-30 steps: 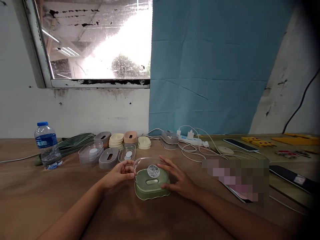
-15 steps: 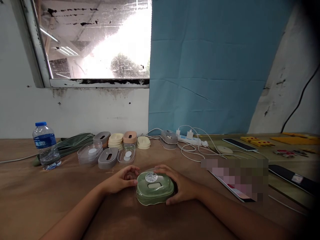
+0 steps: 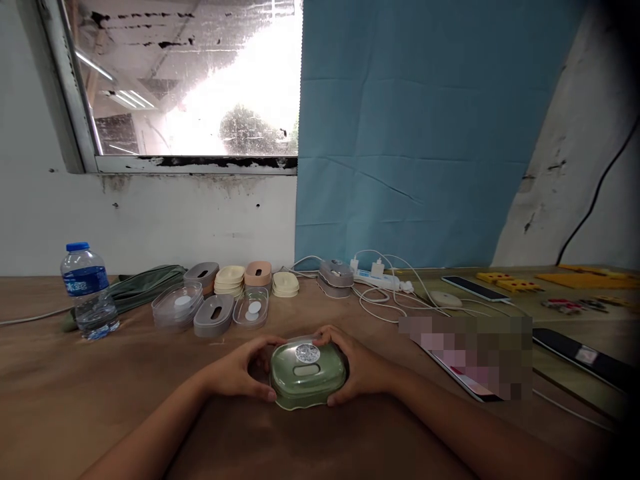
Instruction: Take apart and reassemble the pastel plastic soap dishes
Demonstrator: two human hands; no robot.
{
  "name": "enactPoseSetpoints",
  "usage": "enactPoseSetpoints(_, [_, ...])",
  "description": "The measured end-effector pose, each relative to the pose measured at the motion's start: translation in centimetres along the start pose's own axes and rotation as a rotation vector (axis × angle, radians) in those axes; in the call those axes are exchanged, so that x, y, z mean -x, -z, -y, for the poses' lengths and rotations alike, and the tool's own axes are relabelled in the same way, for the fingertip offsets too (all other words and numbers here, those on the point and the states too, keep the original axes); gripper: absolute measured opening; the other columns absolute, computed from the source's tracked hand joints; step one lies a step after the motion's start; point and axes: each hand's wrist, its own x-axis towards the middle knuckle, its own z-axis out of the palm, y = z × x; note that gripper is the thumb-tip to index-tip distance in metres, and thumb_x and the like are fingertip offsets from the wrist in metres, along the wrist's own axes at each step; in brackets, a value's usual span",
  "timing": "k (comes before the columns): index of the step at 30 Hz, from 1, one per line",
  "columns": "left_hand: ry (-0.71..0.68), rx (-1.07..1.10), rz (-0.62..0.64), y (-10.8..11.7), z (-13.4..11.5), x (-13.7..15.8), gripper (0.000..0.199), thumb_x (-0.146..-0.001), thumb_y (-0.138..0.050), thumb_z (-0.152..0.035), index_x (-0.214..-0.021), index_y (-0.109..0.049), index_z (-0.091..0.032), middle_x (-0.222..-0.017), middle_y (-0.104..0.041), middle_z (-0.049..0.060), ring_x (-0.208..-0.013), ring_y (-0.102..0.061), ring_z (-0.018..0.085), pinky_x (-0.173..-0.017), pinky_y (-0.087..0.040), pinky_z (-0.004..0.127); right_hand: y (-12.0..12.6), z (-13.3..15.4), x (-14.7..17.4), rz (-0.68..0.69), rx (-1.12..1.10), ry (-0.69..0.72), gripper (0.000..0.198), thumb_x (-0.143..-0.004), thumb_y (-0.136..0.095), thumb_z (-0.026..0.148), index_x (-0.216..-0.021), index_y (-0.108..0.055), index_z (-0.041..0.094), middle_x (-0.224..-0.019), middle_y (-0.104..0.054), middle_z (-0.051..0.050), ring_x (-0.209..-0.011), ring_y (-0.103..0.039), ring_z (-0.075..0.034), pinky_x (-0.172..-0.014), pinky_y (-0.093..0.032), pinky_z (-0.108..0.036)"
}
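A green oval box (image 3: 310, 380) with a slot in its top rests on the brown table in front of me. Over it sits a clear plastic cover (image 3: 287, 367) with a round printed sticker (image 3: 307, 353) near its far edge. My left hand (image 3: 245, 367) grips the box's left end, thumb at the near corner and fingers at the far side. Around the right end curls my right hand (image 3: 357, 367), its thumb low at the near corner and its fingers on the far edge.
Behind are clear covers (image 3: 175, 310), a grey slotted box (image 3: 213, 317), cream pieces (image 3: 230, 280), a peach box (image 3: 258, 273) and a covered grey box (image 3: 335, 278). A water bottle (image 3: 90, 293) stands left. Rightward lie a power strip (image 3: 377, 279), cables and phones (image 3: 473, 289).
My left hand has closed in on the box's left end, its thumb now lower at the near corner. The right hand keeps its hold. The view has shifted slightly.
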Motion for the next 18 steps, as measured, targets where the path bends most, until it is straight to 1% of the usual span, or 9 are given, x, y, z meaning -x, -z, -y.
enactPoseSetpoints(3, [-0.010, -0.128, -0.016, -0.3, -0.5, 0.1, 0.082, -0.061, -0.076, -0.030, -0.132, -0.035, -0.025, -0.120, -0.048, 0.006, -0.102, -0.049, 0.021, -0.087, -0.042, 0.035, 0.4, 0.6, 0.0, -0.005, 0.076, -0.052, 0.074, -0.040, -0.083, 0.042, -0.099, -0.044, 0.020, -0.106, -0.046, -0.004, -0.098, -0.047, -0.023, -0.085, -0.040, -0.033])
enactPoseSetpoints(5, [-0.026, -0.208, -0.035, -0.5, -0.7, 0.0, 0.078, -0.065, -0.072, -0.029, -0.134, -0.034, -0.027, -0.131, -0.041, 0.007, -0.113, -0.044, 0.024, -0.093, -0.039, 0.036, 0.6, 1.2, 0.1, -0.008, 0.134, -0.101, 0.074, -0.039, -0.083, 0.042, -0.098, -0.045, 0.020, -0.103, -0.047, -0.004, -0.095, -0.049, -0.023, -0.082, -0.041, -0.032])
enactPoseSetpoints(7, [-0.031, -0.267, -0.046, -0.7, -0.8, 0.0, 0.076, -0.069, -0.069, -0.027, -0.135, -0.032, -0.028, -0.138, -0.033, 0.007, -0.120, -0.038, 0.025, -0.097, -0.037, 0.036, 0.8, 1.9, 0.1, -0.006, 0.194, -0.157, 0.073, -0.040, -0.082, 0.043, -0.099, -0.046, 0.020, -0.103, -0.048, -0.004, -0.094, -0.050, -0.023, -0.079, -0.042, -0.031])
enactPoseSetpoints(10, [-0.044, -0.330, -0.061, -0.7, -0.5, -0.1, 0.072, -0.073, -0.064, -0.024, -0.137, -0.030, -0.028, -0.144, -0.025, 0.007, -0.128, -0.030, 0.025, -0.102, -0.033, 0.037, 0.7, 2.7, 0.2, -0.004, 0.273, -0.212, 0.069, -0.046, -0.079, 0.045, -0.102, -0.047, 0.020, -0.105, -0.049, -0.006, -0.095, -0.051, -0.024, -0.079, -0.042, -0.031])
enactPoseSetpoints(13, [-0.062, -0.371, -0.064, -0.7, -0.2, -0.2, 0.068, -0.078, -0.058, -0.023, -0.138, -0.026, -0.028, -0.145, -0.023, 0.007, -0.131, -0.025, 0.025, -0.107, -0.024, 0.041, 0.4, 3.1, 0.2, 0.005, 0.327, -0.214, 0.068, -0.052, -0.077, 0.045, -0.106, -0.046, 0.019, -0.109, -0.049, -0.008, -0.099, -0.050, -0.025, -0.082, -0.042, -0.032])
enactPoseSetpoints(18, [-0.081, -0.386, -0.022, -0.6, -0.3, -0.1, 0.063, -0.084, -0.052, -0.028, -0.139, -0.023, -0.030, -0.148, -0.017, 0.006, -0.133, -0.021, 0.025, -0.108, -0.020, 0.043, 0.3, 3.5, 0.1, 0.100, 0.423, -0.233, 0.067, -0.060, -0.072, 0.050, -0.111, -0.044, 0.017, -0.113, -0.048, -0.012, -0.099, -0.051, -0.029, -0.083, -0.043, -0.038])
